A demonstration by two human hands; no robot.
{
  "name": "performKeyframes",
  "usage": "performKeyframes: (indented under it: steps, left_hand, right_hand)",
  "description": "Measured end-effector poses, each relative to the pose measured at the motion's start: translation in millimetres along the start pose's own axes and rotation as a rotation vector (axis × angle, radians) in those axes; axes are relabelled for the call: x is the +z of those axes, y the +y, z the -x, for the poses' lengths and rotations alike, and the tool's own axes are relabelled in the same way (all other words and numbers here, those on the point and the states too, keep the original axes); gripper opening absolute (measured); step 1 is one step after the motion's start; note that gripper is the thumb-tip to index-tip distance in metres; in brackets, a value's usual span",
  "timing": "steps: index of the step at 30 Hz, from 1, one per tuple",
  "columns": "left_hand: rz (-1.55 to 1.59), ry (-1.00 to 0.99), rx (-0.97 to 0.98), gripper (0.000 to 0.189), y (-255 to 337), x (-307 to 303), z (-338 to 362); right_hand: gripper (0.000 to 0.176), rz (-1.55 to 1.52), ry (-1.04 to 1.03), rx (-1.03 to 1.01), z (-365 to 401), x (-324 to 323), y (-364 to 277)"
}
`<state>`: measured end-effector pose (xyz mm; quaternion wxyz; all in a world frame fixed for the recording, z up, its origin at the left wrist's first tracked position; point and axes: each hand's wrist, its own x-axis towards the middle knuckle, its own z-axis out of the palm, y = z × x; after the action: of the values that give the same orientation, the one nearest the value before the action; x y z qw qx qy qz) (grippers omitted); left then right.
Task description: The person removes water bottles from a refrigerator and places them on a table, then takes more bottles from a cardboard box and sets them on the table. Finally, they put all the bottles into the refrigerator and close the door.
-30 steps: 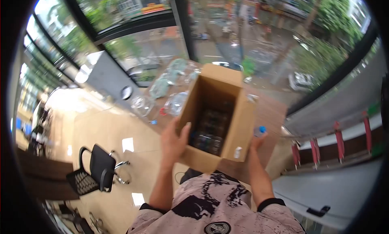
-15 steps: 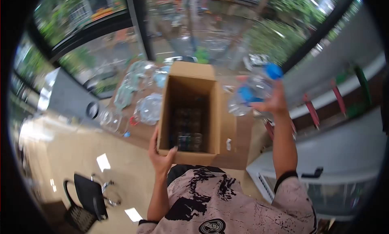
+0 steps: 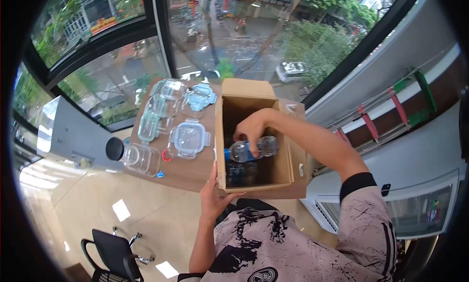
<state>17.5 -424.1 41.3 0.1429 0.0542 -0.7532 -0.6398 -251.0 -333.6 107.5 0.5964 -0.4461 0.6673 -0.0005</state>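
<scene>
An open, tall cardboard box (image 3: 248, 87) stands at the table's front edge. My left hand (image 3: 213, 200) grips its near left corner, thumb along the near side and fingers up the left side. Inside the box's mouth, my right hand (image 3: 254, 130) has its fingers round a clear plastic water bottle (image 3: 266, 147) with blue at its left end. That bottle lies sideways across the opening. Below it, more clear bottles (image 3: 239, 174) sit in the shadowed bottom. My fingertips on the far side of the bottle are partly hidden.
Left of the box, the wooden table (image 3: 193, 177) holds glass food containers (image 3: 188, 139) with blue and green lids, a black-capped jar (image 3: 141, 157) and a red ring (image 3: 166, 156). A black chair (image 3: 112, 250) stands at lower left. Tall windows rise behind.
My right hand has moved left from beside the box into its opening with the bottle. My left hand stays on the box. The view has shifted, and the box appears further right.
</scene>
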Motion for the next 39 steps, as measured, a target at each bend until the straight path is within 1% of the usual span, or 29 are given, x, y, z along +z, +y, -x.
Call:
performKeyframes:
  steps: [1, 2, 4, 5, 6, 7, 8, 9, 12, 15, 17, 20, 22, 26, 29, 30, 32, 33, 35, 36, 37, 38, 39]
  left_hand:
    - [0.011, 0.006, 0.009, 0.105, -4.7, 1.7, 0.4]
    - [0.030, -0.009, 0.012, 0.105, -5.3, 3.9, -1.6]
    - [-0.034, 0.008, 0.052, 0.103, -6.3, 0.5, -1.5]
    - [-0.018, 0.005, 0.027, 0.102, -9.8, 0.9, -0.5]
    - [-0.032, -0.007, 0.019, 0.102, -7.8, -0.6, -0.9]
    - [-0.057, -0.004, 0.022, 0.102, -4.8, -1.3, -1.9]
    - [-0.082, 0.002, 0.028, 0.101, -2.8, -2.1, -1.5]
    - [-0.042, 0.005, 0.023, 0.101, -2.4, -1.4, -1.7]
    - [-0.044, 0.009, 0.048, 0.101, -14.4, 0.0, 0.1]
    - [-0.039, 0.003, 0.047, 0.102, -18.2, 0.4, 0.3]
    - [-0.016, 0.001, 0.033, 0.103, -18.2, 1.9, 1.7]
    - [-0.042, 0.003, 0.042, 0.101, -18.0, 1.4, 2.3]
    - [-0.055, 0.037, 0.079, 0.099, -20.4, 2.0, 2.4]
    - [-0.073, 0.034, 0.071, 0.098, -19.1, 0.2, 3.1]
    - [-0.062, 0.030, 0.053, 0.100, -24.7, 2.3, 2.8]
    - [-0.042, 0.036, 0.029, 0.102, -24.3, 2.8, 3.3]
    - [-0.023, 0.025, 0.011, 0.103, -27.3, 3.0, 4.5]
    - [0.019, 0.025, 0.004, 0.105, -32.1, 3.0, 5.2]
    - [0.060, 0.006, 0.009, 0.107, -32.1, 2.6, 4.3]
    - [0.049, 0.019, 0.001, 0.108, -28.4, 1.8, 4.3]
    - [0.036, 0.034, -0.012, 0.109, -26.3, 1.2, 4.5]
    - [0.033, 0.015, -0.014, 0.109, -26.0, 1.3, 4.2]
    - [-0.049, 0.097, 0.027, 0.110, -25.7, 2.2, 4.9]
  right_hand:
    - [0.060, 0.063, 0.048, 0.069, -14.6, 0.1, 9.4]
    - [0.060, 0.051, 0.050, 0.090, -21.6, -2.6, 12.5]
    - [0.062, -0.023, -0.109, 0.192, -40.6, -6.5, 17.3]
    - [0.062, -0.038, -0.111, 0.183, -61.7, -5.0, 34.2]
    - [0.060, -0.079, -0.237, 0.229, -91.4, -3.5, 59.7]
    - [0.059, -0.116, -0.362, 0.271, -113.1, -1.1, 71.8]
    - [0.059, -0.122, -0.358, 0.253, -123.1, 3.3, 70.9]
    - [0.056, -0.074, -0.319, 0.259, -125.9, 7.0, 68.3]
    - [0.056, 0.035, -0.132, 0.417, -130.7, 27.2, 69.5]
    - [0.058, 0.185, -0.006, 0.373, -145.8, 56.8, 80.2]
    - [0.059, 0.256, 0.024, 0.329, -157.1, 68.5, 89.4]
    - [0.061, 0.316, 0.019, 0.260, -177.1, 68.0, 104.0]
    - [0.063, 0.339, 0.020, 0.232, -187.0, 68.3, 114.7]
    - [0.065, 0.348, 0.025, 0.175, -207.0, 69.0, 134.6]
    - [0.068, 0.344, 0.117, 0.289, -177.3, 67.3, 114.3]
    - [0.068, 0.333, 0.125, 0.290, -170.7, 68.3, 107.3]
    - [0.068, 0.356, 0.268, 0.281, -156.2, 70.7, 94.5]
    - [0.068, 0.344, 0.280, 0.290, -144.0, 71.1, 80.0]
    - [0.070, 0.420, 0.318, 0.371, -125.1, 68.0, 50.6]
    - [0.070, 0.408, 0.333, 0.381, -132.7, 66.4, 60.3]
    - [0.070, 0.576, 0.464, 0.215, -135.8, 63.4, 64.9]
    - [0.067, 0.590, 0.425, 0.179, -143.7, 60.8, 67.1]
    - [0.063, 0.603, 0.386, 0.143, -141.9, 55.6, 58.1]
